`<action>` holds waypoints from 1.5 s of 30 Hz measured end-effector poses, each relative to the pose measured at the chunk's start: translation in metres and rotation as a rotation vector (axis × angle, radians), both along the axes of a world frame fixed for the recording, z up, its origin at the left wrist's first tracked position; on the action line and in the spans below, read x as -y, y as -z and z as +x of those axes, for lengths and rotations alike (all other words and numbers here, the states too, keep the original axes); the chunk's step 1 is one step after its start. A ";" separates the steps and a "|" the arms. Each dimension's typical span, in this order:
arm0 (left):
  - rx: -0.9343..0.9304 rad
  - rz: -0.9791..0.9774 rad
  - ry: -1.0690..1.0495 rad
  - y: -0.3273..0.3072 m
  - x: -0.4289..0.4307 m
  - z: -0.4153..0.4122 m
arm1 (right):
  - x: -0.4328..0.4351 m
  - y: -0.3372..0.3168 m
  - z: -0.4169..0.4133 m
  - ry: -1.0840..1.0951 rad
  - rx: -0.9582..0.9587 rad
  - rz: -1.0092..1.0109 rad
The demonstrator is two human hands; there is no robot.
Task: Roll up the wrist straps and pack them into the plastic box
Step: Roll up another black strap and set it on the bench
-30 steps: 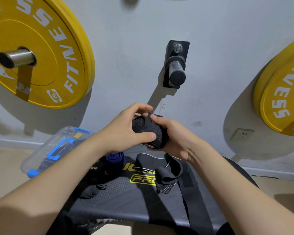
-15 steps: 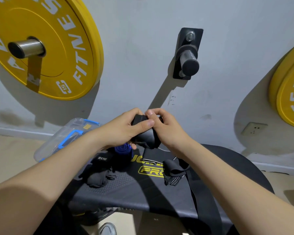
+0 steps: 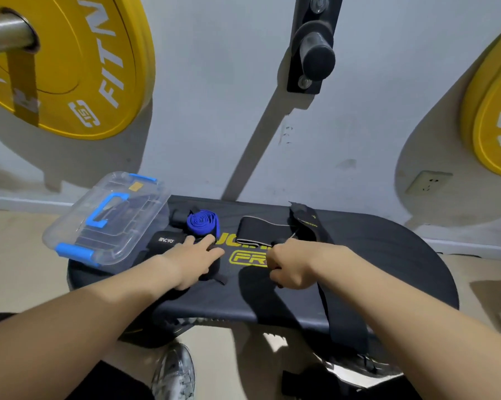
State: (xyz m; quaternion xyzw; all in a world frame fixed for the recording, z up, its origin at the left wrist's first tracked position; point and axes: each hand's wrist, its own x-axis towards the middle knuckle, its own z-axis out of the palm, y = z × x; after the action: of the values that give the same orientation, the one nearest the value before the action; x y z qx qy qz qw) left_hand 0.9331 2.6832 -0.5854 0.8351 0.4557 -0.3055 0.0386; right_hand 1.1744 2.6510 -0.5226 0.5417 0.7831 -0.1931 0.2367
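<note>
My left hand (image 3: 193,262) lies with straight fingers on a black rolled wrist strap (image 3: 213,274) on the bench pad (image 3: 387,269). My right hand (image 3: 291,265) is curled into a fist around a bit of black strap (image 3: 278,241); how much it holds is hidden. A blue rolled strap (image 3: 203,223) stands just beyond my left fingers. A black strap with a white label (image 3: 165,241) lies left of it, and a flat black strap (image 3: 256,233) lies beyond my right hand. The clear plastic box (image 3: 79,226), with blue latches and its lid on, sits at the bench's left end.
A long black belt (image 3: 344,321) runs from the bench's far side down over its front edge on the right. Yellow weight plates (image 3: 79,67) hang on the wall at left and right, with a black peg (image 3: 315,53) between them. My shoe (image 3: 174,370) is below the bench.
Both hands have dropped from chest height to the bench. The black roll they held together now lies on the pad under my left hand. My right hand has moved apart to the right.
</note>
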 end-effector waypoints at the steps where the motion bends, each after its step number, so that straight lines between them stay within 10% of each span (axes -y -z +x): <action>1: -0.010 0.020 -0.003 0.000 -0.002 0.000 | 0.002 -0.001 0.003 -0.007 -0.010 0.011; 7: 0.020 0.260 0.252 -0.017 0.023 0.046 | 0.026 -0.006 0.018 0.016 0.003 0.053; 16: 0.180 -0.267 0.337 0.012 0.114 0.127 | 0.117 0.048 0.094 0.352 0.136 -0.291; 29: 0.443 -0.540 -0.649 0.206 0.175 0.192 | 0.191 0.221 0.153 0.858 -0.116 -0.320; 34: 0.833 -0.602 -1.165 0.236 0.182 0.201 | 0.195 0.243 0.137 0.788 -0.223 -0.263; 39: 1.108 -0.503 -1.298 0.234 0.185 0.210 | 0.197 0.251 0.119 0.728 -0.294 -0.208; 45: 1.148 -0.971 -1.022 0.182 0.160 0.212 | 0.197 0.232 0.120 0.720 -0.339 -0.111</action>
State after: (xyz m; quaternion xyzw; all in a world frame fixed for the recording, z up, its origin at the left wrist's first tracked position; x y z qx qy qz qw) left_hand 1.1447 2.5227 -0.7677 0.4472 0.5025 0.0534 0.7380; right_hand 1.2946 2.4538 -0.7545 0.7282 0.5598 -0.3922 0.0502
